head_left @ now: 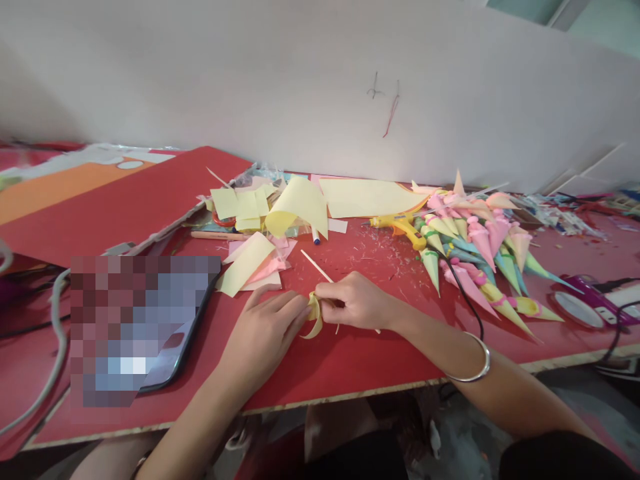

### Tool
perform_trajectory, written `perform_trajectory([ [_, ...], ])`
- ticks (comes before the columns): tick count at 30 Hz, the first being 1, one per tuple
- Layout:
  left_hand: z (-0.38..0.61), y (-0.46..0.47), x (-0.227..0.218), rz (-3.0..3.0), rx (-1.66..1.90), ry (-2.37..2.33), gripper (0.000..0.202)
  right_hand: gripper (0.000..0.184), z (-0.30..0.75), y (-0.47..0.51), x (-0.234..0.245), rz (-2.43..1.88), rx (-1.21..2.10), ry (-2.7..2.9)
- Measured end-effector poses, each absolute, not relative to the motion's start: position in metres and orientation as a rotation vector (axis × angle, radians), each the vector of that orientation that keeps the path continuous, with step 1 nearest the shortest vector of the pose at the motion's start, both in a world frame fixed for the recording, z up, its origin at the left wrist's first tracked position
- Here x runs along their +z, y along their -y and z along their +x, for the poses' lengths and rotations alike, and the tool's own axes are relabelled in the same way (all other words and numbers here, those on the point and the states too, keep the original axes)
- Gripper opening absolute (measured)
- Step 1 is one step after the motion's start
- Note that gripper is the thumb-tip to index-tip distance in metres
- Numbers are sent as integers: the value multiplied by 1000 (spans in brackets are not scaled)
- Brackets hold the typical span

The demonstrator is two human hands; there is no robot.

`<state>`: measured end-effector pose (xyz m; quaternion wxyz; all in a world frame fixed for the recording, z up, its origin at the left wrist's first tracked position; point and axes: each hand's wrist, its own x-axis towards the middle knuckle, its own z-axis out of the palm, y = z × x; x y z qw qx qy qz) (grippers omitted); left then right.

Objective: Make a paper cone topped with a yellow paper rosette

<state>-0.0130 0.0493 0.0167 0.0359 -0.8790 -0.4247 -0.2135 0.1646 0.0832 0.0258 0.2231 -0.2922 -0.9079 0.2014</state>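
Note:
Close together over the front of the red table, my left hand [273, 325] and my right hand [354, 300] pinch a small piece of curled yellow paper [315, 319] between them. One end of the paper hangs below my fingertips in a curve. A thin pale stick [315, 265] lies on the table, passing behind my right hand, and its other end shows under my wrist. Just past my left hand lie cut sheets of yellow and pink paper [247, 267]. My fingers hide part of the held paper.
A yellow glue gun [400, 227] lies beside a pile of pastel paper cones [480, 243] at right. Larger yellow sheets [373, 197] rest at the back. A phone or tablet, partly blurred [187, 333], lies at left near a red board [135, 207]. A purple power strip [583, 293] sits far right.

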Motion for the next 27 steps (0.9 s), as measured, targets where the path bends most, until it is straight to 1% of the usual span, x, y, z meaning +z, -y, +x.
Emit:
perform_trajectory([
  [5, -13, -47, 22, -2708, -644, 1362, 30, 16, 165, -85, 22, -795, 566, 2507],
  [7, -17, -46, 27, -2554, -715, 1475, 24, 14, 166, -87, 21, -814, 559, 2486],
  [9, -25, -44, 31, -2256, -796, 1643, 22, 14, 166, -88, 21, -852, 549, 2457],
  [11, -36, -45, 30, -2024, -791, 1772, 32, 14, 167, -89, 22, -890, 542, 2441],
  [13, -44, -46, 27, -2000, -724, 1819, 42, 14, 167, -90, 23, -910, 532, 2440],
  [16, -48, -49, 22, -2042, -774, 1781, 47, 14, 168, -90, 23, -914, 511, 2442],
  [19, -40, -49, 24, -2212, -882, 1669, 41, 14, 169, -91, 21, -899, 475, 2456],
  [23, -28, -47, 26, -2585, -822, 1565, 25, 14, 167, -92, 17, -871, 394, 2514],
  [25, -24, -47, 24, -2668, -800, 1556, 17, 15, 166, -91, 16, -864, 324, 2547],
  [27, -21, -47, 21, -2692, -800, 1546, 12, 17, 166, -91, 15, -854, 259, 2577],
])
